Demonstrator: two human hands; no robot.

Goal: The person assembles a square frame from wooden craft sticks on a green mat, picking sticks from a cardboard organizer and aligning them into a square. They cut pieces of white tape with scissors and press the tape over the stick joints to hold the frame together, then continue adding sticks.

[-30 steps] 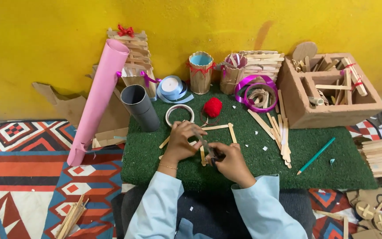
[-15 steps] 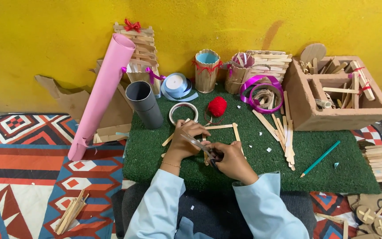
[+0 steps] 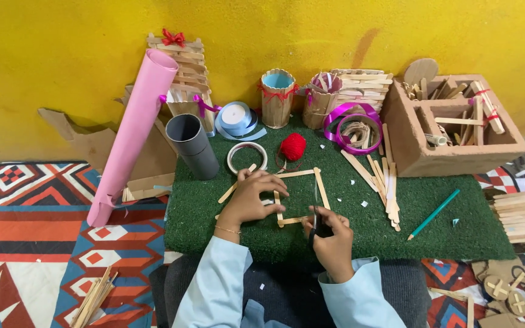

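Your right hand [image 3: 333, 234] is nearest you, fingers clenched through the handles of a pair of dark scissors [image 3: 315, 223], blades pointing up and away into the open middle of the stick frame [image 3: 299, 197]; I can't tell whether the blades are parted or what, if anything, sits between them. Your left hand [image 3: 251, 197] lies just to the left, fingers spread and curled down over the frame's left corner, pressing rather than gripping, which likely pins the frame flat on the green turf mat [image 3: 226, 225] so it doesn't skate while the scissors work. The frame is a square of flat wooden craft sticks, lying flat near the mat's front middle, its bottom bar touching your right hand. A loose stick [image 3: 231, 191] pokes out leftward from under your left hand. Beyond the frame: a roll of clear tape [image 3: 247, 157] and a red yarn ball [image 3: 293, 146], both within easy reach. Spare sticks [image 3: 379, 176] are fanned to the right, a teal pencil [image 3: 434, 214] farther right. A grey pipe section [image 3: 193, 146] and a pink paper roll [image 3: 132, 135] lean on the left. At the back against the yellow wall [image 3: 274, 30]: stick-built cups [image 3: 277, 97], purple ribbon [image 3: 350, 124] and a brown box [image 3: 457, 152] holding more sticks.
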